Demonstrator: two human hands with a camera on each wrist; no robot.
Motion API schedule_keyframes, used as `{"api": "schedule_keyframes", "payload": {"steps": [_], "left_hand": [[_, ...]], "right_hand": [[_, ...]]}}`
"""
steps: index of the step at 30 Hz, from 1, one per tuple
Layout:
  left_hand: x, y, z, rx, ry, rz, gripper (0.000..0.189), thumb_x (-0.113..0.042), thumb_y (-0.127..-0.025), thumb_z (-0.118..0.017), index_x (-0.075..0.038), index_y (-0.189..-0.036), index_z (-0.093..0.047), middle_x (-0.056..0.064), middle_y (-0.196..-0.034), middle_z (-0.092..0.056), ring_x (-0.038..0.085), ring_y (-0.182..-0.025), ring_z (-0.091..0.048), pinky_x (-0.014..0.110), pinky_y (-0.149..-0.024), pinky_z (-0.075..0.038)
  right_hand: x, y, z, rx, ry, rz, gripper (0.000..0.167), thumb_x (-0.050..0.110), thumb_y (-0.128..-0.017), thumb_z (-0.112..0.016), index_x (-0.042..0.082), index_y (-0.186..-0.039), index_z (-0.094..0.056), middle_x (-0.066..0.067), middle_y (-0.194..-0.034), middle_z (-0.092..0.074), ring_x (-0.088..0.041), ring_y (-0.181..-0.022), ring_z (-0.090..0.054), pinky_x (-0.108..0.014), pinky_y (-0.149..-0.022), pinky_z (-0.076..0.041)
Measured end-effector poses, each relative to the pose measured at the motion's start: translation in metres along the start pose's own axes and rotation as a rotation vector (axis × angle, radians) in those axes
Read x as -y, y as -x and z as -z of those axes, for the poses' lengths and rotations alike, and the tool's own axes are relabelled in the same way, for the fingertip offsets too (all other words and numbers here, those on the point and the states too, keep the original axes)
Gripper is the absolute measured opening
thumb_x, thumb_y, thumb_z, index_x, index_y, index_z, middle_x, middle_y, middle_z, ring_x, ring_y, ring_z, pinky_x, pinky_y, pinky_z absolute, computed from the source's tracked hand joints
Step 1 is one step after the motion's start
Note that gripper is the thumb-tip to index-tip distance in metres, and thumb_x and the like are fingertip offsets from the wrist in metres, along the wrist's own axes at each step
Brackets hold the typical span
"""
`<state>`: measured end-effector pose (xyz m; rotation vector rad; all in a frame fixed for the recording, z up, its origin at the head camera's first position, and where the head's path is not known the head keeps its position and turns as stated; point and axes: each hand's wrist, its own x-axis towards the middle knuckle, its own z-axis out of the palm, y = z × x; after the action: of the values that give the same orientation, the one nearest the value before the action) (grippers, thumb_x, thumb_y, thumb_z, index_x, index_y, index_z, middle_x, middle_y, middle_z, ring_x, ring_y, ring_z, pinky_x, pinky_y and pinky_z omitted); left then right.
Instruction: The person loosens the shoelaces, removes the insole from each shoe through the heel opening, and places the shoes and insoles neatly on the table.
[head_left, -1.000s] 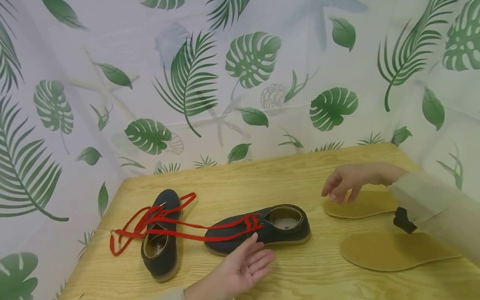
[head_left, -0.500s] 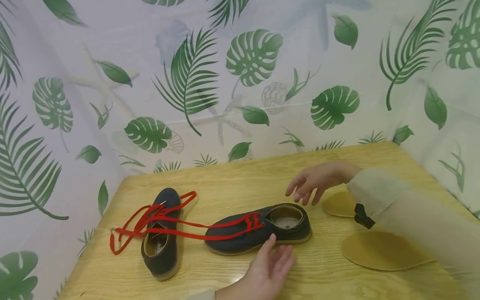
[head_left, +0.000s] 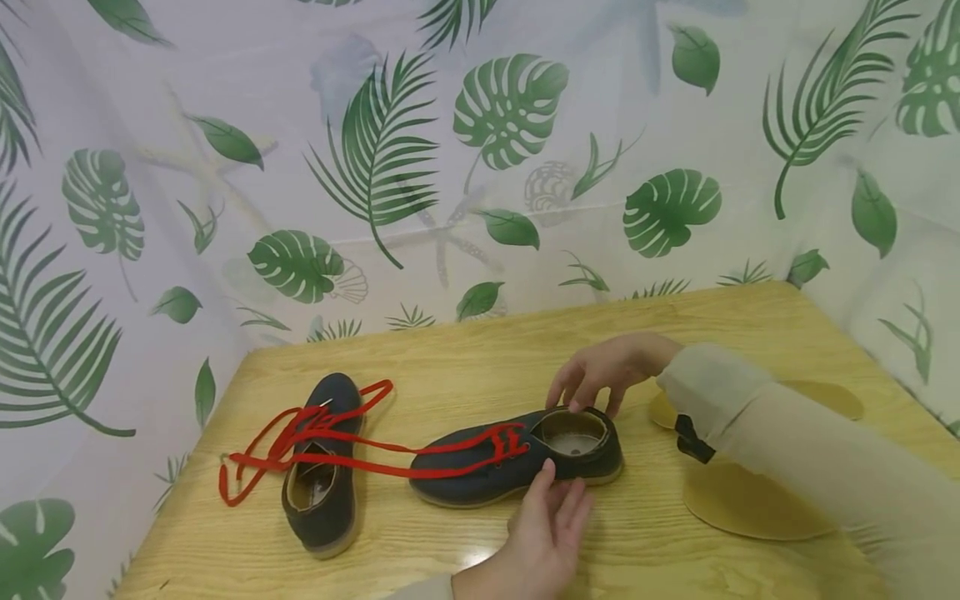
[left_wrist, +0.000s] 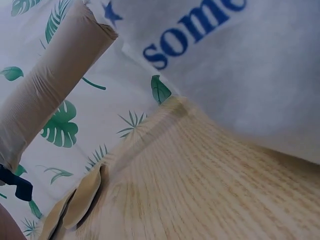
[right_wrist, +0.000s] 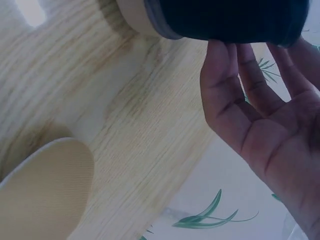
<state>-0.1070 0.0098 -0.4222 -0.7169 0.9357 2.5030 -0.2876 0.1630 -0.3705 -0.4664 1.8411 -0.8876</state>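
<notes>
A dark navy shoe (head_left: 468, 492) with red laces lies across the middle of the table in the head view, toe to the left. My left hand (head_left: 536, 542) is at its near side, thumb against the upper and fingers loosely extended by the heel sole. Over the far rim of the opening, my right hand (head_left: 600, 371) reaches down with bent fingers. In the right wrist view, the fingertips of my right hand (right_wrist: 265, 105) meet the dark shoe (right_wrist: 235, 20); a firm grip does not show. The left wrist view shows neither shoe.
A second navy shoe (head_left: 322, 508) stands at the left, toe away; the red laces (head_left: 352, 471) stretch between both shoes. Two tan insoles (head_left: 750, 504) lie at the right, partly under my right sleeve. A leaf-patterned cloth (head_left: 510, 192) hangs behind the wooden table (head_left: 420, 558).
My right hand has moved left from above the insoles to the shoe's opening. My left hand has shifted right along the shoe toward its heel. Both shoes stay in place.
</notes>
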Motion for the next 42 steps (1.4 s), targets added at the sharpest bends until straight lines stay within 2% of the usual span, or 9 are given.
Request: {"api": "schedule_keyframes", "payload": {"steps": [4,8,13,17,19,26,30,35,42], "left_hand": [[-0.001,-0.003,-0.005,-0.019,0.023,-0.042,0.066,-0.025,-0.096,-0.055,0.008,-0.142,-0.021,0.030,-0.144,-0.028,0.034,-0.136,-0.033,0.032,-0.102,-0.042],[-0.001,-0.002,-0.011,-0.080,0.052,-0.071,0.070,-0.018,-0.093,-0.061,0.007,-0.140,-0.015,0.029,-0.137,-0.031,0.034,-0.132,-0.037,0.036,-0.101,-0.044],[-0.001,0.000,-0.011,-0.134,0.020,-0.100,0.082,-0.014,-0.090,-0.064,0.003,-0.140,-0.002,0.026,-0.126,-0.036,0.035,-0.123,-0.044,0.041,-0.097,-0.048],[-0.003,0.000,-0.007,-0.168,-0.028,-0.119,0.083,-0.019,-0.089,-0.066,-0.002,-0.141,-0.004,0.017,-0.115,-0.040,0.027,-0.108,-0.049,0.042,-0.093,-0.050],[-0.005,0.000,-0.005,-0.177,-0.054,-0.119,0.083,-0.021,-0.089,-0.067,-0.004,-0.142,-0.005,0.015,-0.115,-0.042,0.026,-0.107,-0.048,0.041,-0.091,-0.052],[-0.009,0.000,-0.002,-0.162,-0.107,-0.122,0.090,-0.027,-0.092,-0.063,-0.006,-0.146,0.005,0.024,-0.135,-0.035,0.039,-0.132,-0.033,0.038,-0.090,-0.053],[-0.012,-0.001,-0.002,-0.154,-0.119,-0.146,0.082,-0.026,-0.095,-0.058,-0.005,-0.145,0.003,0.025,-0.142,-0.033,0.037,-0.133,-0.035,0.039,-0.093,-0.051],[-0.012,-0.004,0.003,-0.128,-0.136,-0.204,0.080,-0.026,-0.096,-0.056,0.001,-0.144,0.004,0.027,-0.145,-0.030,0.039,-0.133,-0.035,0.048,-0.098,-0.046],[-0.019,-0.007,0.012,-0.127,-0.184,-0.242,0.080,-0.029,-0.095,-0.057,-0.001,-0.144,0.000,0.028,-0.144,-0.032,0.040,-0.133,-0.035,0.056,-0.095,-0.045]], "right_hand": [[-0.001,-0.001,-0.001,-0.013,-0.007,-0.005,0.033,0.010,-0.091,-0.060,0.008,-0.124,-0.060,-0.005,-0.120,-0.061,-0.019,-0.102,-0.055,-0.045,-0.080,-0.052],[-0.002,0.001,-0.002,-0.012,-0.022,-0.018,0.034,0.009,-0.090,-0.061,0.007,-0.124,-0.059,-0.007,-0.120,-0.058,-0.020,-0.100,-0.053,-0.042,-0.075,-0.053],[-0.005,0.003,-0.007,0.011,-0.071,-0.037,0.034,0.008,-0.090,-0.062,0.008,-0.123,-0.055,-0.012,-0.118,-0.054,-0.022,-0.096,-0.051,-0.042,-0.072,-0.054],[-0.009,0.003,-0.014,-0.013,-0.146,-0.040,0.036,0.005,-0.088,-0.064,0.008,-0.122,-0.055,-0.013,-0.113,-0.055,-0.022,-0.094,-0.054,-0.045,-0.073,-0.055],[-0.011,0.004,-0.017,-0.020,-0.176,-0.043,0.037,0.004,-0.088,-0.064,0.008,-0.123,-0.054,-0.013,-0.112,-0.055,-0.022,-0.092,-0.055,-0.045,-0.074,-0.056],[-0.017,0.008,-0.025,-0.017,-0.252,-0.052,0.046,0.002,-0.088,-0.062,0.008,-0.132,-0.047,-0.016,-0.110,-0.057,-0.023,-0.087,-0.061,-0.046,-0.075,-0.056],[-0.016,0.008,-0.032,-0.048,-0.284,-0.054,0.049,0.003,-0.088,-0.063,0.008,-0.133,-0.044,-0.017,-0.110,-0.059,-0.026,-0.091,-0.064,-0.046,-0.076,-0.056],[-0.018,0.008,-0.041,-0.109,-0.336,-0.039,0.049,0.004,-0.088,-0.063,0.007,-0.133,-0.044,-0.017,-0.111,-0.062,-0.030,-0.095,-0.066,-0.047,-0.076,-0.056],[-0.018,0.009,-0.058,-0.201,-0.426,0.003,0.047,0.004,-0.088,-0.063,0.004,-0.131,-0.044,-0.017,-0.109,-0.062,-0.033,-0.098,-0.065,-0.049,-0.076,-0.056]]}}
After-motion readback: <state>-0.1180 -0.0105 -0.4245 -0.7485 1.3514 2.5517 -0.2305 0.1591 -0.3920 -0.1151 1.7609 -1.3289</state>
